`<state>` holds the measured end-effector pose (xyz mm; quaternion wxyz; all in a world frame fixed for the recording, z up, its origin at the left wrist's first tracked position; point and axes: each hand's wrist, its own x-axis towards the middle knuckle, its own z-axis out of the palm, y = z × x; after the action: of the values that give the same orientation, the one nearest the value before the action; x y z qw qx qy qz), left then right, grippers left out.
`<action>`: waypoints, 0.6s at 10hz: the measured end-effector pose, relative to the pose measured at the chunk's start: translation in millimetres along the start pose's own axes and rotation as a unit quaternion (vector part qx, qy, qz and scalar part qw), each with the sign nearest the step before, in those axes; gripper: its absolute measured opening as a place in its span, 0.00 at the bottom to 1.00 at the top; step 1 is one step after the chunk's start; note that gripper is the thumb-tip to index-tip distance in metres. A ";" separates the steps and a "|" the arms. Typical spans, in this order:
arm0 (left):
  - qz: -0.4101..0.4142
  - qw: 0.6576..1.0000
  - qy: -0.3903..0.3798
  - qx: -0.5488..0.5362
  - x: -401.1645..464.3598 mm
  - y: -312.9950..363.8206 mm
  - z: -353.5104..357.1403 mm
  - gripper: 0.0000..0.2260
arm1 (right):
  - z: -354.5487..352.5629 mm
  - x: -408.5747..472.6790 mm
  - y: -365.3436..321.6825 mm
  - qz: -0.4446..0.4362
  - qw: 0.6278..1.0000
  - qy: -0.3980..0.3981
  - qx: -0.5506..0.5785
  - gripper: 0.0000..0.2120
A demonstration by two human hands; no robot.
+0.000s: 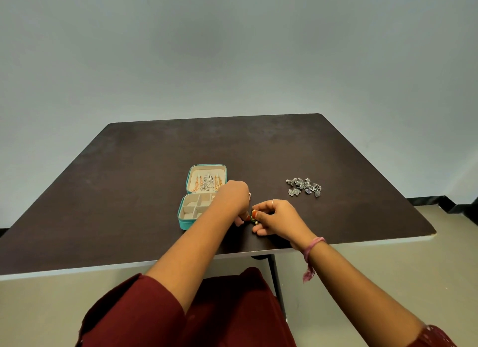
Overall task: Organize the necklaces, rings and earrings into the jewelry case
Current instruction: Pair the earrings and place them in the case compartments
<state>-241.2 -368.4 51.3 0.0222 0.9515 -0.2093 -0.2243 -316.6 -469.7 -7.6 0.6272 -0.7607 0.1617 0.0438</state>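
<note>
Head view shows the teal jewelry case (192, 218) lying open on the dark table (129, 191), and everything else sits in relation to it. Necklaces (207, 183) already hang in its lid, the half farther from the person, while the divided tray nearer them looks mostly bare. Just right of the case's near corner, both hands meet over a small piece of jewelry (253, 218) with green and pale beads; whether it is an earring or a ring is too small to tell.

The risk, as I judge it, is a slip: the piece is tiny, two sets of fingertips crowd it, and a fumble could send it rolling off the near table edge. The left forearm also passes over the tray, so a careless pull back could nudge the case.

The left hand (234, 199) curls fingers down, seemingly pinching the piece, though its fingertips are partly hidden. The right hand (275, 217) pinches the same piece between thumb and forefinger. A heap of silver earrings (305, 187) waits well right of the case.
</note>
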 end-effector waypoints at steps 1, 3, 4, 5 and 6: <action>0.022 0.998 0.034 -0.044 5.4 -4.8 7.2 0.11 | 0.9 0.2 -1.2 0.002 1.000 -0.006 -0.008 0.08; 0.019 0.992 0.109 -0.052 -0.6 -5.5 2.8 0.11 | -3.4 -3.4 -6.4 0.001 1.000 -0.025 -0.004 0.11; 0.010 0.991 0.116 -0.060 -2.0 -6.4 -8.8 0.14 | -12.5 -4.6 -9.5 0.001 1.000 -0.027 0.001 0.10; 0.012 0.987 0.123 -0.099 1.6 -3.2 -16.7 0.11 | -28.0 -2.2 -8.5 -0.014 1.000 -0.004 0.000 0.04; 0.040 0.978 0.162 -0.122 5.2 3.1 -19.8 0.10 | -46.1 -1.7 -7.8 -0.032 0.999 0.033 -0.005 0.02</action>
<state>-229.5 -374.4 67.4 0.1810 0.9561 -0.2122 -0.0896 -322.2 -512.8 9.8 0.6191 -0.7694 0.1573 -0.0006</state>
